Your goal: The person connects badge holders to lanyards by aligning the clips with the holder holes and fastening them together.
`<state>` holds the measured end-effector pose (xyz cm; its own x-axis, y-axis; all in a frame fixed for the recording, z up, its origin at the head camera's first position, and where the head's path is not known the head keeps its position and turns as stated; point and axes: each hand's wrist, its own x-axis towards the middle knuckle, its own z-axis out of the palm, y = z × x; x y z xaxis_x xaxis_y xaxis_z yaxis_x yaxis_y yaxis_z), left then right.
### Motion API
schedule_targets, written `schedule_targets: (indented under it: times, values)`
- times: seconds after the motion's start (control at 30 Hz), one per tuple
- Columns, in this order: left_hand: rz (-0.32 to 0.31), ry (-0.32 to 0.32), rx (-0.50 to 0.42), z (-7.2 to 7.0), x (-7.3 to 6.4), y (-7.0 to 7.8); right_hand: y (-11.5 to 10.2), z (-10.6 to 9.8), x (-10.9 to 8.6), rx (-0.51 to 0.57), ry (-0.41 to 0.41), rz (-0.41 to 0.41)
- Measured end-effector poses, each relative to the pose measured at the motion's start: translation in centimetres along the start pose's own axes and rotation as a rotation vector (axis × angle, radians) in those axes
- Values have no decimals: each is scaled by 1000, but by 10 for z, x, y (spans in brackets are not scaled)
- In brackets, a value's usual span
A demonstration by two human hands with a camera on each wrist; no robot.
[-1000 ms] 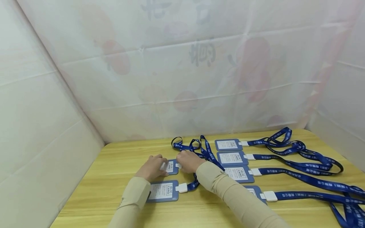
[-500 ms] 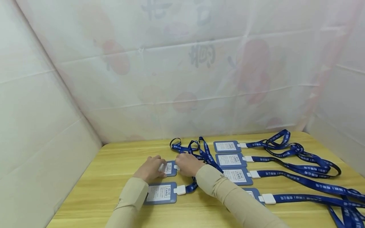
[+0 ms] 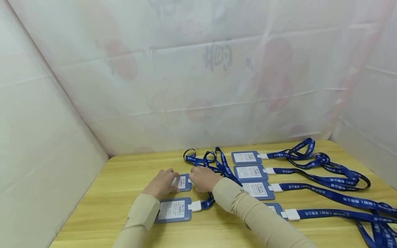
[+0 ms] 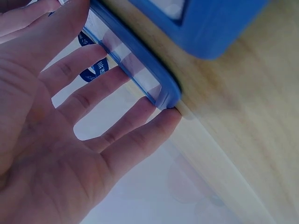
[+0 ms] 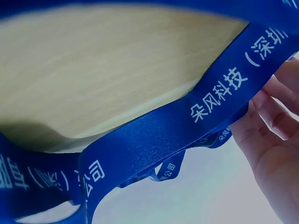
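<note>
In the head view my left hand holds a small blue ID card holder lying on the table. Its thumb is at the near edge, and the left wrist view shows several fingertips along the far edge of the card holder. My right hand pinches at the white clip on the holder's right end; the fingers hide most of the clip. A blue lanyard with white lettering lies crumpled behind that hand. Close to the right wrist camera runs the lanyard, with part of the right hand beyond it.
Another blue card holder lies just nearer, partly behind the left sleeve. To the right, several holders form a column, including a far one, their lanyards stretching rightward. White sheeting encloses the wooden table.
The view shifts slightly. Both hands stay at the same card holder and its clip, with almost no visible movement; the other holders and lanyards lie as before.
</note>
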<state>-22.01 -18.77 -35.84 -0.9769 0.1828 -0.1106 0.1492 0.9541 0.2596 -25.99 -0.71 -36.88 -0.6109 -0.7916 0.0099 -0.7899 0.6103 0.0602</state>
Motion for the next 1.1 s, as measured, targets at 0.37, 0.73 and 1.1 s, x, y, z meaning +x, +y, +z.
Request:
schedule_targets:
  times: [0.37, 0.73, 1.1]
  values:
    - [11, 2, 3, -2, 3, 2, 2, -4, -2, -8, -20, 12]
    - [3, -8, 2, -3, 3, 4, 3, -3, -2, -33, -23, 10]
    - [-3, -7, 5, 0, 1, 2, 2, 0, -1, -17, -14, 3]
